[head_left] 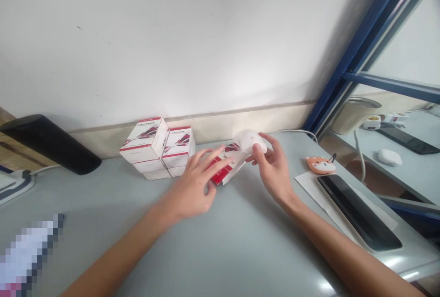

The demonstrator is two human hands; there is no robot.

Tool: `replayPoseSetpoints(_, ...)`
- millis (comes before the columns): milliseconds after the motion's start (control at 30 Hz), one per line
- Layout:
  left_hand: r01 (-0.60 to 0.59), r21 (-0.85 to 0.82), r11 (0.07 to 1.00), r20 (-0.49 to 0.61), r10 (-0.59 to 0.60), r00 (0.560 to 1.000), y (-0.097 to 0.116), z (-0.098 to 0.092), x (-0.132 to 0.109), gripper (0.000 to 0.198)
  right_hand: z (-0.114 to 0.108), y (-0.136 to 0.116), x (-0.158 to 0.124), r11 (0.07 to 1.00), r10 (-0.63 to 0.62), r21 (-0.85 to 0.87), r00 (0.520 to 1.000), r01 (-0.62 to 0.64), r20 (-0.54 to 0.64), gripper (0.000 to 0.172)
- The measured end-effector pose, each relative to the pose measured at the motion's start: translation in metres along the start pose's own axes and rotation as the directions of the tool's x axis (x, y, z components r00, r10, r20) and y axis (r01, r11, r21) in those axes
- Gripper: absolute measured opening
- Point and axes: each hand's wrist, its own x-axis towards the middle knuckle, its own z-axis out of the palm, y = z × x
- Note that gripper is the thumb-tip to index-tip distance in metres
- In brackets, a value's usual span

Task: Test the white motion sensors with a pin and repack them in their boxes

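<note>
A red-and-white carton lies slanted on the grey table near the wall, with a pale flap or side along its right edge. My left hand is over its left side, fingers stretched out and spread across the top, thumb by the near corner. A white rounded object, perhaps wrapped in thin plastic, is at the carton's far right end. My right hand pinches it between thumb and fingers. How far it sits inside the carton cannot be told.
Several similar cartons are stacked left against the wall. A black cylinder leans farther left. To the right are a phone on white paper, an orange dog-faced case and a blue-framed glass panel.
</note>
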Motion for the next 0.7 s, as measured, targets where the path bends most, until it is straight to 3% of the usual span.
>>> replayPoseSetpoints(67, 0.166, -0.042, 0.985, 0.050, -0.164, 0.985, -0.011, 0.005, -0.011, 0.085, 0.000, -0.002, -0.001, 1.000, -0.020, -0.002, 1.000, 0.020, -0.012, 0.063)
replayPoseSetpoints(200, 0.232, -0.121, 0.965, 0.046, -0.228, 0.973, -0.023, 0.025, -0.020, 0.063, 0.001, -0.005, -0.004, 0.999, -0.048, -0.016, 0.999, 0.048, -0.017, 0.058)
replayPoseSetpoints(333, 0.257, -0.109, 0.960, -0.155, -0.272, 0.950, -0.009, 0.026, -0.014, 0.031, 0.003, -0.008, -0.009, 0.994, -0.112, -0.006, 0.993, 0.112, -0.039, 0.054)
replayPoseSetpoints(433, 0.237, -0.182, 0.954, -0.369, -0.289, 0.883, 0.010, 0.003, -0.004, 0.019, 0.001, -0.013, -0.015, 0.957, -0.288, -0.012, 0.953, 0.288, -0.096, 0.049)
replayPoseSetpoints(500, 0.260, -0.318, 0.912, -0.437, -0.385, 0.813, 0.023, -0.018, 0.004, 0.008, 0.001, -0.018, -0.021, 0.873, -0.487, -0.049, 0.864, 0.485, -0.128, 0.051)
replayPoseSetpoints(567, 0.331, -0.425, 0.842, -0.406, -0.505, 0.762, 0.033, -0.039, 0.013, 0.004, 0.001, -0.025, -0.027, 0.724, -0.689, -0.100, 0.708, 0.683, -0.158, 0.057)
replayPoseSetpoints(633, 0.365, -0.498, 0.787, -0.292, -0.548, 0.784, 0.040, -0.054, 0.020, 0.002, 0.003, -0.033, -0.033, 0.568, -0.821, -0.162, 0.543, 0.807, -0.175, 0.063)
replayPoseSetpoints(700, 0.409, -0.551, 0.728, -0.150, -0.568, 0.809, 0.044, -0.060, 0.026, 0.003, 0.008, -0.041, -0.037, 0.470, -0.882, -0.191, 0.450, 0.862, -0.140, 0.068)
